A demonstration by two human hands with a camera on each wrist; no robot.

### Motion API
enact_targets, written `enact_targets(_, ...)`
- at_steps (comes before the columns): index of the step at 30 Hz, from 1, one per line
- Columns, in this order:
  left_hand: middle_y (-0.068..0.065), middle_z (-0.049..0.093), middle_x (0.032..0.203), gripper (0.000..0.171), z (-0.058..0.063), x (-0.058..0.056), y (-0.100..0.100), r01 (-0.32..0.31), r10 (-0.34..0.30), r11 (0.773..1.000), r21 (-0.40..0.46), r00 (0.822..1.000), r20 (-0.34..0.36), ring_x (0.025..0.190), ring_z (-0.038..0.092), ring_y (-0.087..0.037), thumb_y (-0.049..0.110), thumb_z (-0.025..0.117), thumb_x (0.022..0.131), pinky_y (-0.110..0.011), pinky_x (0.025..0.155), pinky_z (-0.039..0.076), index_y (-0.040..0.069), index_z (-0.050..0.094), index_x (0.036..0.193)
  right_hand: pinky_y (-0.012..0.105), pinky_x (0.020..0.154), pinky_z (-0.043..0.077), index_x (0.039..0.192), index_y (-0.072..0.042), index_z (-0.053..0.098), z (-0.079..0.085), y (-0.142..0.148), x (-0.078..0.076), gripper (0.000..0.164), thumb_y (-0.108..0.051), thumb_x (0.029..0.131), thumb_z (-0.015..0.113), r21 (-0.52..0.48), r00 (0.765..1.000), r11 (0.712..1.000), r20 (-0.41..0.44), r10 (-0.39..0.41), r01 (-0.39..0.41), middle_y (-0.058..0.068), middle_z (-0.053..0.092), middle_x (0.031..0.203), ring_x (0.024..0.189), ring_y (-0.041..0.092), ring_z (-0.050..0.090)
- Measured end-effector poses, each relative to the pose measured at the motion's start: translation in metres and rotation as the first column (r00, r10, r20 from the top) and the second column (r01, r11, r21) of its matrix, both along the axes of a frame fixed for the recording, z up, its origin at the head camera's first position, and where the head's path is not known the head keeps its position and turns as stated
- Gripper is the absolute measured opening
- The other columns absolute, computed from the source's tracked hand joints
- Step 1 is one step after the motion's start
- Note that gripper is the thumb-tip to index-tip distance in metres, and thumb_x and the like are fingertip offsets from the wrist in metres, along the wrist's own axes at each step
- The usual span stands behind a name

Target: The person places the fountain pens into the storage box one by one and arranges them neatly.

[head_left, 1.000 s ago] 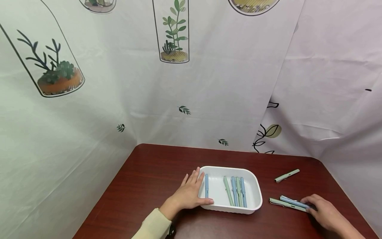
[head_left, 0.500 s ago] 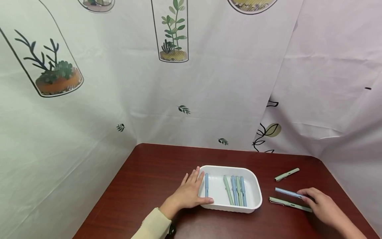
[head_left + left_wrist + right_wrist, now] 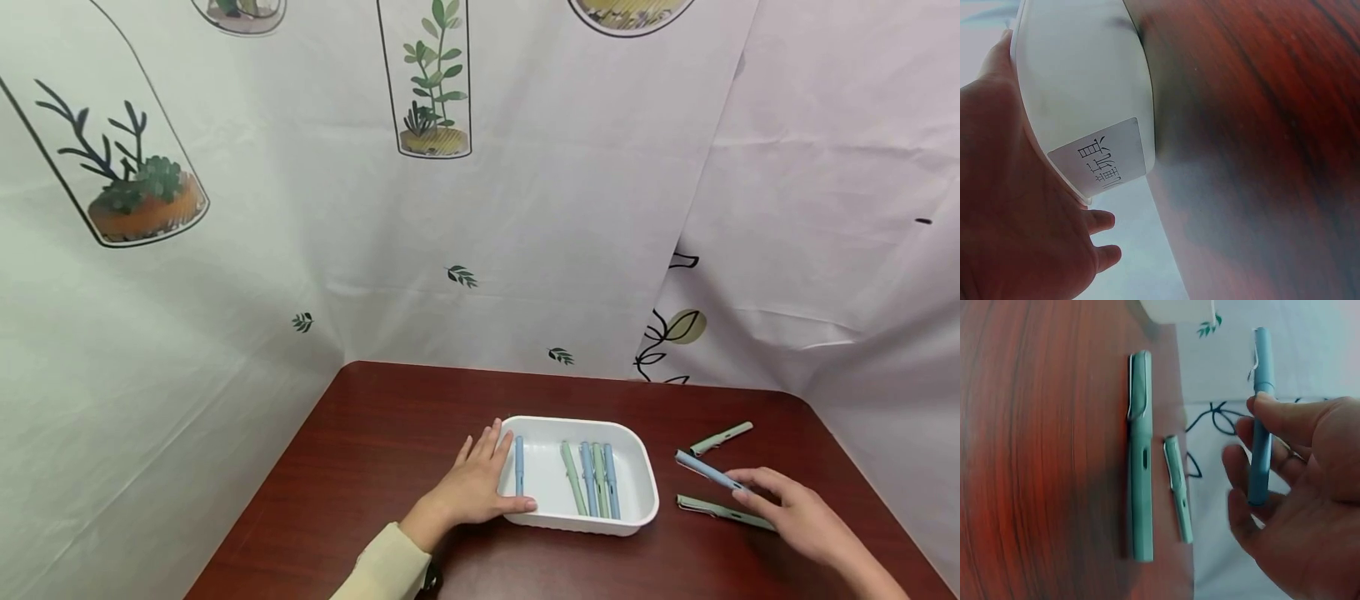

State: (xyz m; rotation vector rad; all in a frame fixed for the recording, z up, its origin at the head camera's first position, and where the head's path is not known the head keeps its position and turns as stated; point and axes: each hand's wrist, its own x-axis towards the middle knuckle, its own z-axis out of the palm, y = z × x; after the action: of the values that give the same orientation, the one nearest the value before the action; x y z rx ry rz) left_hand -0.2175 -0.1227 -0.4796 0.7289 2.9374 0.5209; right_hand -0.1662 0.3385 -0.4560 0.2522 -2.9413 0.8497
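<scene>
My left hand rests on the left rim of a white plastic tray, its fingers straight and the thumb along the front rim. Inside the tray one blue pen lies by the left wall. Farther right in it are two green and two blue pens, side by side. My right hand pinches a blue capped pen between thumb and fingers, raised off the table right of the tray. Beneath it a green pen lies on the table. Another green pen lies farther back.
The dark red wooden table ends at a white patterned cloth hanging behind and to both sides. A printed label is on the tray's outer wall, in the left wrist view.
The right hand has lifted the blue pen away from the green one beside it and moved slightly up and left, tilting the pen. The left hand and tray stay put.
</scene>
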Motion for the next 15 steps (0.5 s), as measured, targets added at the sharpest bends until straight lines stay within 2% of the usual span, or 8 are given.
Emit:
enact_targets(4,-0.018,0.012,0.169,0.113,-0.001,0.001,0.0,0.0,0.0,1.0,0.0,1.0,-0.003,0.155,0.019,-0.034,0.077,0.063,0.082,-0.057,0.123,0.016,0.005,0.024,0.161,0.024,0.071,0.047,0.128,-0.012,0.069,0.007,-0.006,0.0,0.036,-0.033,0.099,0.067,-0.061,0.991,0.998,0.134,-0.005,0.013,0.004,0.069,0.116,0.094,-0.007,0.053)
enact_targets(6,-0.018,0.012,0.169,0.113,-0.001,0.001,0.0,-0.001,0.001,1.0,0.001,1.0,-0.004,0.155,0.019,-0.034,0.077,0.063,0.082,-0.057,0.123,0.017,0.005,0.025,0.161,0.025,0.073,0.049,0.133,-0.006,0.066,0.008,-0.01,0.0,0.043,-0.033,0.099,0.066,-0.144,0.974,0.989,0.225,-0.001,0.034,0.01,0.069,0.12,0.095,-0.004,0.058)
enact_targets(8,-0.018,0.012,0.169,0.113,-0.002,0.001,-0.001,-0.001,0.001,1.0,0.003,1.0,-0.005,0.155,0.019,-0.034,0.077,0.063,0.082,-0.058,0.123,0.017,0.005,0.025,0.161,0.027,0.073,0.052,0.136,0.001,0.061,0.009,-0.013,-0.001,0.048,-0.03,0.1,0.065,-0.26,0.955,0.964,0.294,0.025,0.054,0.014,0.07,0.12,0.093,0.001,0.065)
enact_targets(9,-0.018,0.012,0.169,0.113,-0.002,0.001,-0.001,-0.001,0.001,1.0,0.003,1.0,-0.005,0.155,0.019,-0.034,0.077,0.062,0.082,-0.058,0.122,0.017,0.005,0.025,0.161,0.028,0.074,0.054,0.137,0.005,0.058,0.008,-0.015,-0.001,0.049,-0.028,0.101,0.064,-0.333,0.947,0.941,0.319,0.047,0.065,0.015,0.071,0.12,0.093,0.005,0.068)
enact_targets(11,-0.018,0.012,0.169,0.113,-0.002,0.001,-0.001,-0.002,0.002,1.0,0.003,1.0,-0.004,0.155,0.019,-0.034,0.077,0.062,0.082,-0.058,0.123,0.016,0.005,0.025,0.161,0.03,0.075,0.058,0.136,0.009,0.057,0.006,-0.018,-0.002,0.046,-0.021,0.102,0.062,-0.482,0.934,0.874,0.337,0.116,0.065,0.014,0.073,0.116,0.092,0.011,0.073)
enact_targets(13,-0.018,0.012,0.169,0.113,-0.002,0.0,-0.001,-0.002,0.002,1.0,0.002,1.0,-0.005,0.155,0.019,-0.034,0.077,0.062,0.082,-0.058,0.122,0.017,0.005,0.024,0.161,0.032,0.078,0.06,0.132,0.004,0.06,0.003,-0.02,-0.003,0.033,-0.013,0.104,0.058,-0.619,0.925,0.784,0.321,0.206,0.04,0.012,0.074,0.111,0.093,0.016,0.074)
enact_targets(15,-0.017,0.012,0.169,0.113,-0.002,0.0,-0.001,-0.002,0.002,1.0,0.001,1.0,-0.005,0.155,0.019,-0.034,0.078,0.062,0.082,-0.058,0.122,0.017,0.005,0.024,0.161,0.033,0.081,0.06,0.126,-0.009,0.064,0.002,-0.023,-0.004,0.023,-0.011,0.105,0.054,-0.708,0.91,0.706,0.309,0.277,0.025,0.006,0.075,0.11,0.096,0.017,0.074)
